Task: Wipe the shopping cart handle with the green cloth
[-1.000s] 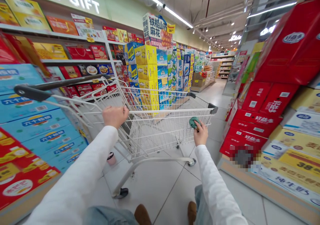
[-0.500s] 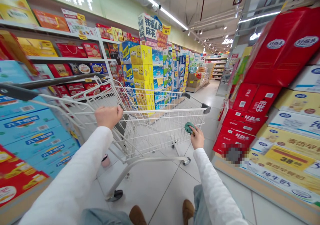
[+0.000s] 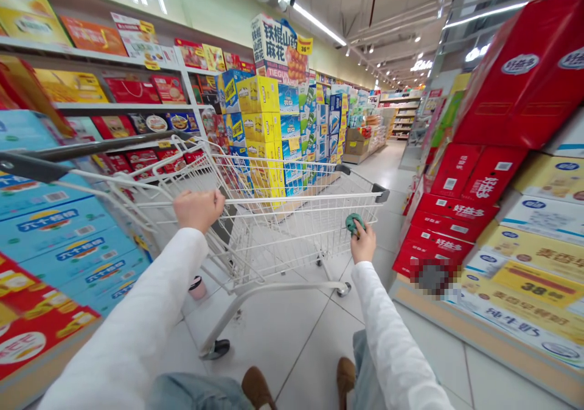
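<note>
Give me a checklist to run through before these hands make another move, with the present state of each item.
1. Left hand closed on the top side rail of the shopping cart: ok.
2. Right hand has hold of the green cloth: ok.
3. Cloth pressed firmly against the basket wires: cannot tell; it is at the basket's side, but pressure does not show.
4. Near wheel resting on the floor tiles: ok.
5. Floor beside the cart free of loose items: not ok; a pink container stands there.
</note>
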Motion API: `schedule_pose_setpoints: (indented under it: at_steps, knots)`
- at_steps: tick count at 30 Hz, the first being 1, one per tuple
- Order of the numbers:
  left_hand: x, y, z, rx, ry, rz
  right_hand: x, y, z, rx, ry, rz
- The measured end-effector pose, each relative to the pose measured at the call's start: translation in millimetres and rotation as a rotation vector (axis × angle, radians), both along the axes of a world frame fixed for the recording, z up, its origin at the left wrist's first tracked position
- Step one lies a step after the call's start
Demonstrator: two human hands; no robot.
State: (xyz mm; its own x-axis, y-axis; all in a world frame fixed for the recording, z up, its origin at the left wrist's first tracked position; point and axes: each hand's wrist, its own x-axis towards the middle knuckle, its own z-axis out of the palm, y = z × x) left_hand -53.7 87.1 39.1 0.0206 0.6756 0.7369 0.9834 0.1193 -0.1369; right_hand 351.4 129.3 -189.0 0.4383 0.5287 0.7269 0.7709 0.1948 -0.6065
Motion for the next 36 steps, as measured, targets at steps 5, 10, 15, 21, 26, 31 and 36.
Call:
schedule_pose_setpoints:
  at_steps: [5,10,15,21,26,31,36]
  knots:
    - [1,-1,0.6,0.017,-0.075,-0.061,10,-4,-6.2,-0.041,0.071,-0.010]
    - [5,-7,3.2,0.010,0.028,0.004,16,3,2.6,0.163,0.395,-0.129]
    - [8,-9,2.2,0.030,0.085,0.040,3,15,8.4,0.228,0.604,-0.160]
    - [10,-9,0.6,0.033,0.077,0.036,-57,5,25.0,0.290,0.497,-0.056]
    - [11,-10,0.6,0.023,0.052,0.021,-109,-13,38.4,0.287,0.433,0.060]
    - [12,-11,2.2,0.003,0.006,-0.001,-133,-22,42.0,0.242,0.337,0.177]
    - [12,-10,2.4,-0.013,-0.058,-0.007,-125,-23,43.8,0.243,0.286,0.229]
